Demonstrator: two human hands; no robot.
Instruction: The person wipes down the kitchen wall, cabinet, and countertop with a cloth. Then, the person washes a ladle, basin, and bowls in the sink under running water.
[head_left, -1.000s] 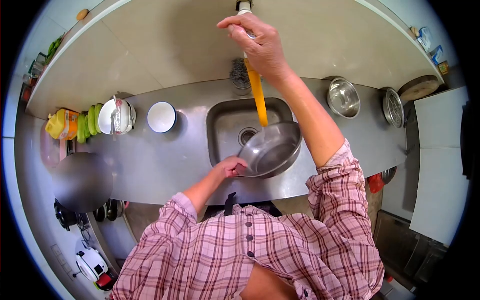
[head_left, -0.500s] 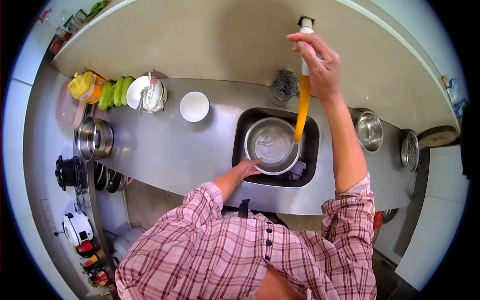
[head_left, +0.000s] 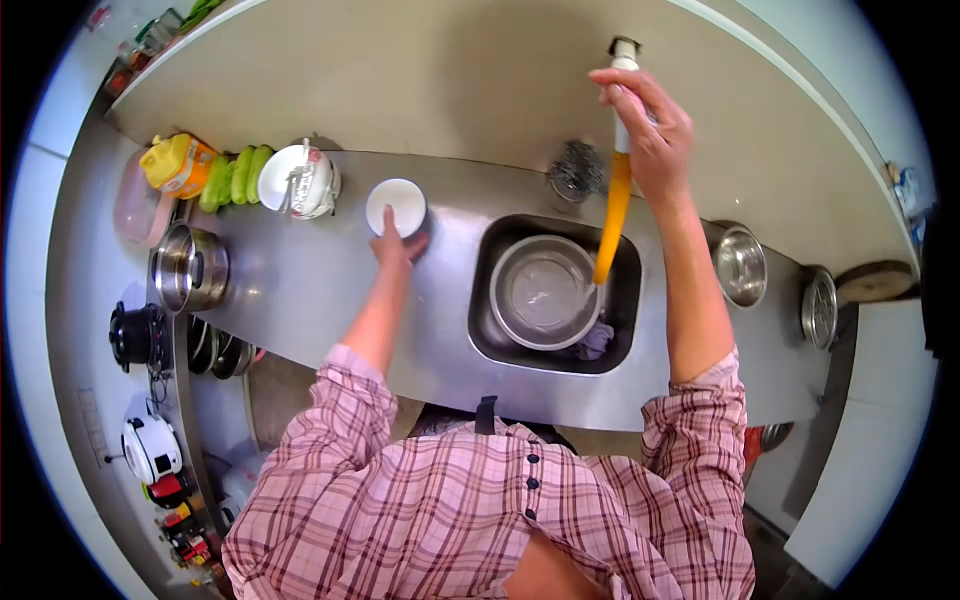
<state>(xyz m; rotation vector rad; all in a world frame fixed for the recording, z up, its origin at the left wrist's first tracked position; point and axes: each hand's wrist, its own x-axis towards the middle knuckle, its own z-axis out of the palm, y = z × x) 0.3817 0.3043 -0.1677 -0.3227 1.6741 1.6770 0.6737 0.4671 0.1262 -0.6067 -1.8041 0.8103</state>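
white bowl (head_left: 396, 208) sits near the back edge of the worktop (head_left: 290, 290), between the sink (head_left: 625, 260) and the stacked bowls (head_left: 284, 178). the left hand (head_left: 395, 236) is clamped on it, thumb inside, fingers around the outside. the right hand (head_left: 655, 132) is closed around the white tap (head_left: 625, 61), and water runs from the yellow hose (head_left: 614, 215) into a steel basin (head_left: 545, 292). a purplish cloth (head_left: 596, 341) lies beside the basin, at the sink's front right corner.

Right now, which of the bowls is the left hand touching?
The small white bowl standing alone on the counter, between the stacked bowls and the sink. The left hand has a finger inside it and touches no other bowl.
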